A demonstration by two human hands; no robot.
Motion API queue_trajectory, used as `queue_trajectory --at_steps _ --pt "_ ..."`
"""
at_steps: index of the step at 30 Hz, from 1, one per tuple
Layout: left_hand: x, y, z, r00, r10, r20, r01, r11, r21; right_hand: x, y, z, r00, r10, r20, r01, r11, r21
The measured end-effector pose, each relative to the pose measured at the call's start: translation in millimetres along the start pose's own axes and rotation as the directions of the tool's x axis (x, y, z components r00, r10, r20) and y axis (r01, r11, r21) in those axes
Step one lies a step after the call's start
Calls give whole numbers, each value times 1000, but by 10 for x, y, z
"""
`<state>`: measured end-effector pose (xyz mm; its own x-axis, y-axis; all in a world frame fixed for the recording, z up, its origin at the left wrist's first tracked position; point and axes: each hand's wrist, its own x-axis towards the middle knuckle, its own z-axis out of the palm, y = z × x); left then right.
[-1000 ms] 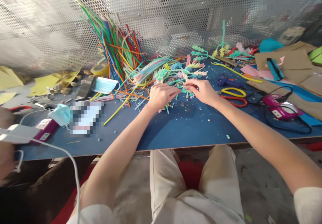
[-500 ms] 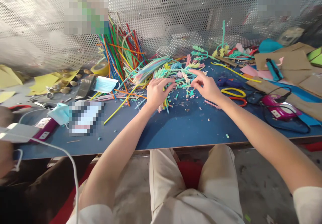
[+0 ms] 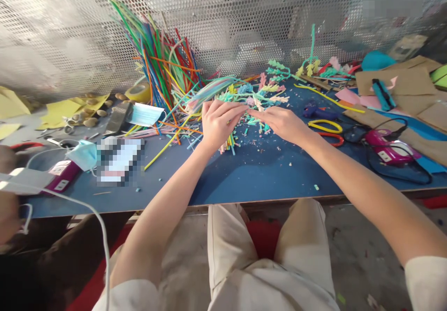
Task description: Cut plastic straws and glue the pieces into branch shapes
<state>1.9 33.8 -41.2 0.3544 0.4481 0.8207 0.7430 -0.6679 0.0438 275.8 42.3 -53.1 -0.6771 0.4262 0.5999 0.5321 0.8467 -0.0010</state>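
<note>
My left hand (image 3: pixel 222 122) is over the craft pile, its fingers pressed together and angled right, with the thumb tucked beneath. From the other side my right hand (image 3: pixel 282 122) reaches in, fingers together, and its fingertips meet those of the left. Whatever is pinched between them is too small or hidden to make out. Right behind the hands lie fuzzy pipe-cleaner sprigs (image 3: pixel 275 89) in green, pink, yellow and blue. Short cut pipe-cleaner pieces (image 3: pixel 231 144) lie under and beside my left hand.
A big bundle of long pipe cleaners (image 3: pixel 157 64) leans on the perforated metal panel (image 3: pixel 226 17). To the right are yellow-handled scissors (image 3: pixel 325 125), a blue glue gun (image 3: pixel 319 111), a magenta power strip (image 3: pixel 391 148) and cardboard (image 3: pixel 394 83). Masks (image 3: pixel 145 115) and a phone (image 3: pixel 120 161) lie left.
My right hand has moved left and its fingers have straightened and come together, so the fingertips now meet those of my left hand. My left fingers have stretched out further right.
</note>
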Motion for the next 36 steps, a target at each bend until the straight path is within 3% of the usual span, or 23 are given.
queue_trajectory --at_steps 9,14,26,32,36 --pt "22 -62 -76 987 100 128 -102 995 12 -7 -25 -24 999 -9 45 16 987 -160" --pt "9 -82 -60 978 62 198 -62 998 -9 -26 -62 -34 996 18 85 -4 986 -167" --pt "-1 95 -40 998 -51 34 50 998 29 -13 -97 22 993 57 102 -57 998 -2" --pt "32 97 -57 989 -129 70 130 991 -7 -8 -79 -3 989 108 97 -123 978 167" --pt "38 88 -41 989 -128 79 129 992 1 -36 -27 -44 969 242 58 -248 940 234"
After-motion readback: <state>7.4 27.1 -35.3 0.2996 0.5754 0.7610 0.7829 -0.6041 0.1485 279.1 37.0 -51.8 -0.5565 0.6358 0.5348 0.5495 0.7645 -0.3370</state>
